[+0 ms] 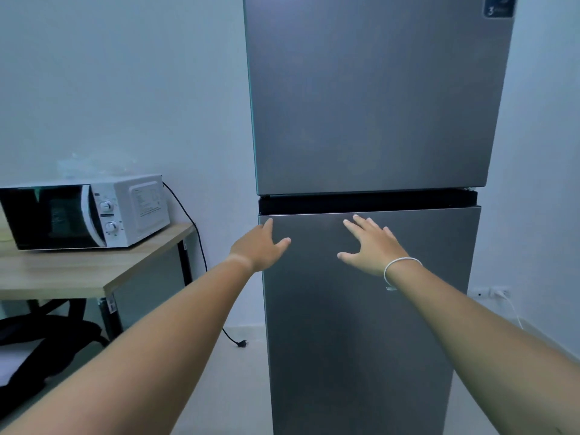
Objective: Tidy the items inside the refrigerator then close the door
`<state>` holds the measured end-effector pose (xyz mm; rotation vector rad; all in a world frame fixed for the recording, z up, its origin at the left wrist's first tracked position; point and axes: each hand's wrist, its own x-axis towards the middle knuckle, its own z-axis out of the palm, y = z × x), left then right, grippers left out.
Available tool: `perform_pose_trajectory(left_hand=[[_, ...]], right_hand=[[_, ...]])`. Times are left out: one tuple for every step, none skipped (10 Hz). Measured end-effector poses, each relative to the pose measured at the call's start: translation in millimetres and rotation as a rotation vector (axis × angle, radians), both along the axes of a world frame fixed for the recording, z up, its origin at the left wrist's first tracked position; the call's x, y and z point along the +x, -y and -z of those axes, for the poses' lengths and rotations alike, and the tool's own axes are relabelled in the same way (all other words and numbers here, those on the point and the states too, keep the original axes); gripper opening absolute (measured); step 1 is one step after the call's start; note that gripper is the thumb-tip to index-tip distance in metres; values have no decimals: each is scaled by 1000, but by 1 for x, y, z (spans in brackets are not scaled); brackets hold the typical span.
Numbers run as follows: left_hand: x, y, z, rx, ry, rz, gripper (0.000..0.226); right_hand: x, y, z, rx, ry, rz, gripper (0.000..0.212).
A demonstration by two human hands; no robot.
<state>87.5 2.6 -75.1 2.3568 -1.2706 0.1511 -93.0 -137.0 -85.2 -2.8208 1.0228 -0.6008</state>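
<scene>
A tall grey two-door refrigerator (370, 120) stands straight ahead against the wall, both doors shut, so nothing inside shows. My left hand (259, 246) is at the upper left corner of the lower door (361, 324), fingers apart, holding nothing. My right hand (370, 246), with a white band on the wrist, is spread flat near the top middle of that same door. A dark gap (367, 200) runs between the upper and lower doors, just above my fingertips.
A white microwave (84, 211) sits on a wooden table (94, 271) to the left, its black cord (201, 255) trailing to a plug on the floor (241, 342). A black bag (40, 343) lies under the table. A wall socket (492, 291) is at the right.
</scene>
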Motion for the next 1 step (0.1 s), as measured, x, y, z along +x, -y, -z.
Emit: perform_pose_trajectory(left_hand=[[-17,-8,-11,-3,124,31,74]], right_hand=[[-10,-7,-8,-21,25,1,75]])
